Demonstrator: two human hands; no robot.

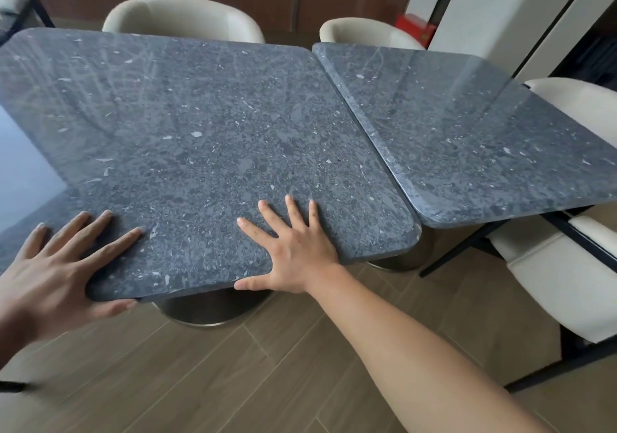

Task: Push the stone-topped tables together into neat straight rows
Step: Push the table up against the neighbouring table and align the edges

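The left hand [50, 265] lay spread on the near left corner of the left table [187, 125], fingers flat on the stone and the thumb hooked under the near edge, so it clasped the slab's rim. Below that edge showed the table's round metal base [213, 309] on the wood-plank floor [233, 382]. The right hand [293, 252] was pressed on the same top nearer its right corner, fingers splayed wide on the stone and the thumb lying along the near edge; it held nothing but the tabletop. Beyond the left table stood a cream chair [183, 15]. The right table [467, 132] sat just beside the left one, their facing edges touching or nearly so along a thin dark seam. Their near edges did not line up: the left table's near corner reached closer to the person than the right one's. A second cream chair [367, 33] stood behind the right table, and a third [567, 232] at its right side.
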